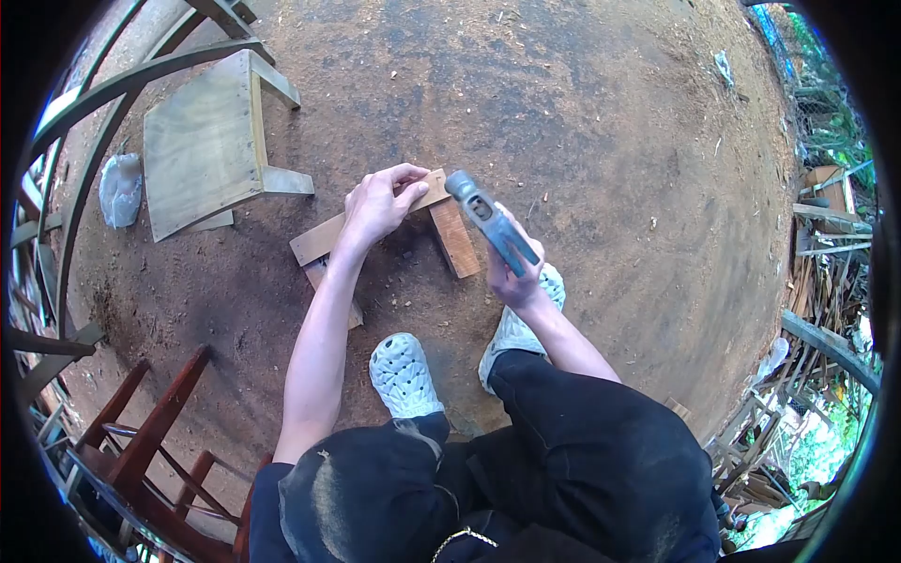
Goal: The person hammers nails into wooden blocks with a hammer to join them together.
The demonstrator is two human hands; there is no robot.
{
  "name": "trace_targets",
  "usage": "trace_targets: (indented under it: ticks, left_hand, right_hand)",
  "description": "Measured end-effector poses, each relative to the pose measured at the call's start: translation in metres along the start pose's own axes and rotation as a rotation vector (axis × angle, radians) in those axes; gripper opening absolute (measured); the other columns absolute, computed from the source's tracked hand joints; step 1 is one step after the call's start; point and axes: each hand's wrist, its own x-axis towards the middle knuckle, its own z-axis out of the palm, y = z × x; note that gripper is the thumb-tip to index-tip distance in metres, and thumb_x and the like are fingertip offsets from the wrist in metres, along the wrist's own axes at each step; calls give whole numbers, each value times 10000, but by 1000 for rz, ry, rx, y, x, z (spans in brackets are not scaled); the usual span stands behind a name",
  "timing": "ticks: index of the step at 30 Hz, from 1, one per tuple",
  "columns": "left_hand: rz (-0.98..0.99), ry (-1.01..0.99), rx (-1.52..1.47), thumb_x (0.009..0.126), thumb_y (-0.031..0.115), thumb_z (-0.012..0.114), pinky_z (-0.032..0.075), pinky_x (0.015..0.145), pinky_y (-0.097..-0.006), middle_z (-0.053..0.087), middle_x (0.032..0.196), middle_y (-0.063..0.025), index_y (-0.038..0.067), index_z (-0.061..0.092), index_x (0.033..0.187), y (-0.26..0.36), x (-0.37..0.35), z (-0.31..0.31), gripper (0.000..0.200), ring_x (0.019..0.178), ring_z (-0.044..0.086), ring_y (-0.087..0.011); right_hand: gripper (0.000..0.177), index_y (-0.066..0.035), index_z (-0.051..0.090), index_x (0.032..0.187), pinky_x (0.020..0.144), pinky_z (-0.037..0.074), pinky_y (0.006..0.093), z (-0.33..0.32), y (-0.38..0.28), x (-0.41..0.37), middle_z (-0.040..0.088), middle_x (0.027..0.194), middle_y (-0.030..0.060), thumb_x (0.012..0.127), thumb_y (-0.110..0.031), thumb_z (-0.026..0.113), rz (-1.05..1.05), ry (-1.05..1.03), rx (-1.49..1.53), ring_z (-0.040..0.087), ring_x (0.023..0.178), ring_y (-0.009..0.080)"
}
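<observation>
Wood strip (319, 240) lies slantwise on the dirt ground (610, 141), just right of an overturned pale stool (202, 150). The left hand (375, 206) presses down on the strip's middle, fingers curled over its far edge. Under the strip's right end, a short reddish block (454, 239) lies crosswise, touching it. The hammer (493, 223) hangs above that end, head toward the joint. The right hand (514, 277) is wrapped tightly round the hammer's handle.
</observation>
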Motion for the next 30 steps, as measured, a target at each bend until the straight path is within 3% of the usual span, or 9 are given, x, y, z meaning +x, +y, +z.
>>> trace_targets:
  ticks: [3,5,8,11,13,15,19,27,30]
  left_hand:
    - [4,10,-3,980,400,712,553,964,-406,800,1139,-57,233,769,1244,1,2,1,317,1089,755,-240]
    - [4,11,-1,980,398,712,554,963,-407,801,1136,-59,229,769,1243,1,2,0,318,1089,755,-243]
    - [20,13,-30,980,404,718,555,964,-396,806,1115,-62,187,763,1257,5,-4,-3,355,1077,762,-221]
    - [4,16,-2,979,407,712,548,975,-402,807,1105,-61,217,772,1236,1,-1,1,326,1088,757,-236]
    - [1,4,3,983,398,706,545,984,-409,802,1129,-61,230,764,1252,1,0,0,322,1105,750,-246]
    - [2,-13,10,988,388,701,543,992,-416,796,1153,-60,243,755,1268,6,-3,-2,321,1122,744,-257]
    - [98,-2,6,1014,332,668,534,1013,-418,763,1256,-53,283,727,1315,12,-6,1,311,1190,713,-261]
    - [163,-15,-36,1035,321,632,534,1001,-426,761,1229,-10,325,738,1286,4,-3,3,272,1180,708,-269]
    - [126,-18,-11,1032,282,652,534,989,-384,771,1195,-24,250,754,1276,8,-4,2,267,1148,722,-248]
  right_hand:
    - [542,11,589,1442,600,559,380,0,6,0,677,863,175,907,66,658,222,-325,-237,694,653,330]
    - [232,75,687,1198,581,523,354,-3,13,-8,676,904,251,1008,-51,646,278,-327,-201,722,687,284]
    - [263,53,682,1217,546,439,368,-6,-5,-1,616,760,122,1077,-150,593,140,0,20,555,567,198]
    - [264,52,668,1273,577,505,349,-16,-15,4,665,820,159,1059,-84,592,197,16,-3,662,625,279]
    - [286,56,665,1267,554,454,324,-13,-24,25,628,764,94,1093,-152,574,233,51,11,602,605,184]
    - [332,56,658,1261,530,400,306,-10,-32,47,602,730,16,1099,-226,595,708,4,135,534,588,104]
    - [356,-27,618,1356,456,307,214,-3,6,65,456,652,-91,1138,-294,532,952,-68,488,405,519,8]
    - [396,-17,617,1407,467,293,229,-9,12,46,465,658,-86,1124,-290,569,856,-35,437,399,526,14]
    - [359,-24,654,1372,531,437,346,-14,-2,41,587,687,76,1087,-238,621,654,-141,7,553,556,129]
